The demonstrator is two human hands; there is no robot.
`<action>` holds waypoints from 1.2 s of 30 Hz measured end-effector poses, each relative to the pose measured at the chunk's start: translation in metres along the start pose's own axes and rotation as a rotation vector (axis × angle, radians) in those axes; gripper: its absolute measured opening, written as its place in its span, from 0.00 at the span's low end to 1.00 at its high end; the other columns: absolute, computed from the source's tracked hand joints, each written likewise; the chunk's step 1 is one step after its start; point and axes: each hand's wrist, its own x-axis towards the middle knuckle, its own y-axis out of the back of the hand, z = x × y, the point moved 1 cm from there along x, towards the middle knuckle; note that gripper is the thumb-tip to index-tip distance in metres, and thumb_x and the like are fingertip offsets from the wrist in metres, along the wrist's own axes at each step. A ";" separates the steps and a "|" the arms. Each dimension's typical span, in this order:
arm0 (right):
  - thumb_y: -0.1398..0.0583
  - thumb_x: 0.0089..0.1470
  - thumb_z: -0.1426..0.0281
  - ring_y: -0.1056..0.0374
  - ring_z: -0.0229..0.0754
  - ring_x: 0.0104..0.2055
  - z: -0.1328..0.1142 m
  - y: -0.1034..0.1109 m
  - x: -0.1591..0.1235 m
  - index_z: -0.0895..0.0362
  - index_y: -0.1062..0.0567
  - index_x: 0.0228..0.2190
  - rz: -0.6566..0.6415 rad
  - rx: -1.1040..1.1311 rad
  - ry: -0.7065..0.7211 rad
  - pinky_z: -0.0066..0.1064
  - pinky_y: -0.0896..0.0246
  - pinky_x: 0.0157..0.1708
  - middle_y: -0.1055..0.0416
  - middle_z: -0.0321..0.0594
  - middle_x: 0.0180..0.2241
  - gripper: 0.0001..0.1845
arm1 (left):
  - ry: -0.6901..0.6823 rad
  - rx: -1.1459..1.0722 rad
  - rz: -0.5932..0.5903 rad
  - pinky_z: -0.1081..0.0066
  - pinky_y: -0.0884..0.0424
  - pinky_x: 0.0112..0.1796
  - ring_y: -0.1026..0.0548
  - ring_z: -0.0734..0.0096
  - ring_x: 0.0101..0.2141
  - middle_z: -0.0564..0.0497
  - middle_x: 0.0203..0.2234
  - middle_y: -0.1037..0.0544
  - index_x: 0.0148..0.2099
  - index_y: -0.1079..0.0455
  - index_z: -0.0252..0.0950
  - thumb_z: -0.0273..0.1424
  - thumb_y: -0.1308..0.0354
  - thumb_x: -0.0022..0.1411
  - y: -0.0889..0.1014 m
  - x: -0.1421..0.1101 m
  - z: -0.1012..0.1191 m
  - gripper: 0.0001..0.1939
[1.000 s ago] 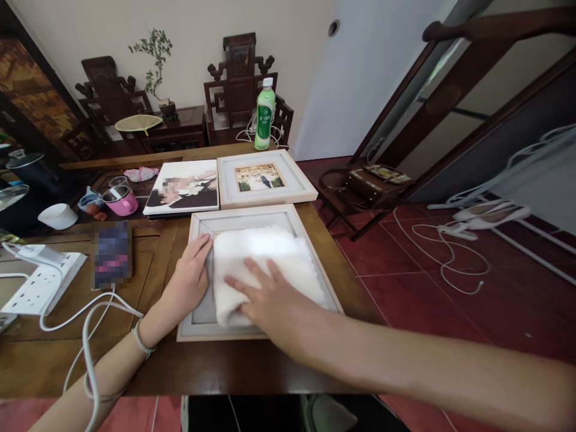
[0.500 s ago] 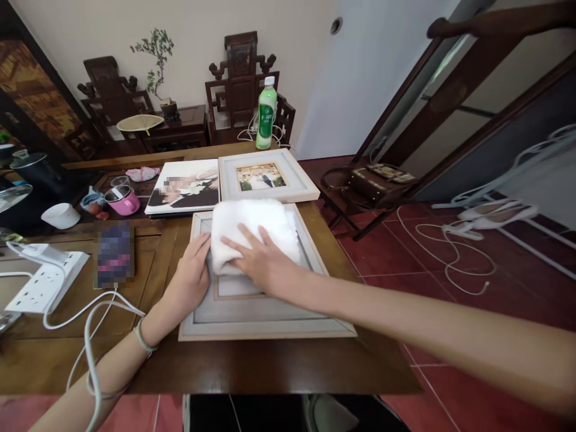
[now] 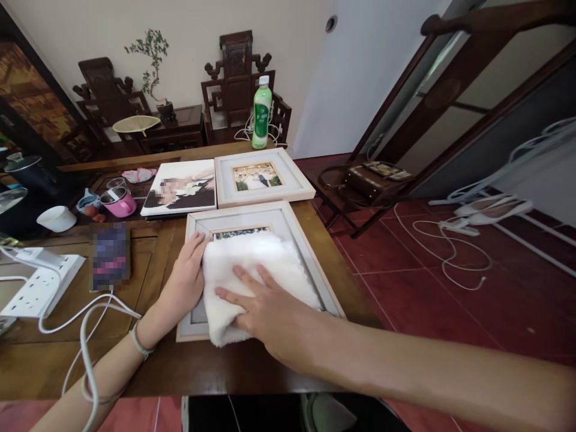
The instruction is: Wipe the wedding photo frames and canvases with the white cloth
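A light-coloured picture frame (image 3: 294, 231) lies flat near the table's front edge. Over its middle and lower part is a folded white fluffy cloth (image 3: 283, 255), which hides most of the picture; a dark strip of it shows above the cloth. My right hand (image 3: 265, 312) presses down on the cloth, fingers spread, the thumb side bunching a fold and holding it against the frame. My left hand (image 3: 186, 276) rests along the frame's left border with fingers together, keeping hold of that side. Its thumb is partly hidden.
Behind lie a second framed photo (image 3: 292, 186) and a photo panel (image 3: 198, 174). A green bottle (image 3: 261, 120) stands at the far edge. On the left are a pink mug (image 3: 121, 204), a white cup (image 3: 57, 219), a blurred phone (image 3: 110, 258) and a power strip (image 3: 42, 288) with cables.
My right hand has drawn the cloth toward me, from the frame's upper part to its lower edge, baring the picture's top. My left hand stays at the left border.
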 end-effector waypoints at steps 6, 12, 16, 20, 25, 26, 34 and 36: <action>0.42 0.48 0.85 0.60 0.72 0.69 0.015 -0.003 0.010 0.57 0.24 0.51 0.118 -0.040 -0.085 0.70 0.55 0.60 0.50 0.44 0.69 0.29 | 0.017 -0.044 0.006 0.53 0.46 0.65 0.44 0.58 0.67 0.36 0.64 0.37 0.67 0.44 0.30 0.29 0.61 0.72 0.005 0.000 0.008 0.25; 0.51 0.64 0.77 0.61 0.73 0.69 0.039 0.004 0.055 0.55 0.23 0.51 0.323 -0.192 -0.238 0.71 0.57 0.61 0.53 0.41 0.69 0.22 | 0.018 -0.091 0.045 0.56 0.47 0.65 0.46 0.60 0.67 0.38 0.68 0.46 0.72 0.55 0.33 0.36 0.60 0.74 0.013 0.002 0.020 0.28; 0.50 0.66 0.74 0.60 0.74 0.68 0.029 0.004 0.064 0.53 0.25 0.54 0.318 -0.184 -0.184 0.73 0.58 0.60 0.52 0.42 0.69 0.21 | 0.036 -0.116 0.078 0.54 0.48 0.65 0.48 0.59 0.68 0.37 0.69 0.48 0.72 0.57 0.33 0.41 0.61 0.74 0.013 0.002 0.018 0.31; 0.47 0.64 0.74 0.62 0.76 0.68 0.006 0.003 0.045 0.56 0.23 0.51 0.163 -0.108 -0.116 0.73 0.59 0.61 0.53 0.44 0.69 0.19 | 0.013 -0.164 0.085 0.53 0.51 0.66 0.49 0.58 0.68 0.39 0.69 0.48 0.72 0.53 0.34 0.47 0.66 0.73 0.014 0.000 0.016 0.33; 0.42 0.60 0.72 0.68 0.77 0.68 -0.010 -0.006 0.017 0.54 0.22 0.50 0.066 -0.005 -0.018 0.75 0.65 0.61 0.55 0.43 0.70 0.17 | 0.038 -0.131 0.058 0.54 0.50 0.66 0.47 0.59 0.68 0.38 0.68 0.44 0.70 0.48 0.32 0.46 0.67 0.74 0.015 0.000 0.017 0.32; 0.42 0.60 0.72 0.68 0.76 0.68 -0.010 -0.008 0.012 0.54 0.21 0.49 0.049 0.005 -0.022 0.75 0.65 0.61 0.53 0.42 0.69 0.17 | 0.052 -0.116 0.046 0.54 0.49 0.65 0.47 0.59 0.68 0.38 0.68 0.44 0.69 0.47 0.32 0.44 0.66 0.74 0.014 0.001 0.017 0.31; 0.39 0.55 0.79 0.56 0.75 0.67 0.015 -0.006 -0.048 0.52 0.17 0.41 -0.035 -0.054 -0.296 0.75 0.52 0.57 0.43 0.44 0.65 0.16 | 0.007 0.026 0.029 0.51 0.44 0.64 0.42 0.52 0.66 0.36 0.64 0.37 0.61 0.34 0.30 0.35 0.56 0.72 0.002 -0.001 0.008 0.22; 0.39 0.54 0.81 0.53 0.76 0.66 0.019 -0.002 -0.057 0.53 0.17 0.39 -0.060 -0.089 -0.353 0.75 0.51 0.56 0.41 0.45 0.64 0.16 | -0.007 0.044 0.051 0.49 0.42 0.63 0.41 0.52 0.65 0.34 0.63 0.36 0.61 0.35 0.29 0.32 0.56 0.71 -0.001 -0.002 0.006 0.21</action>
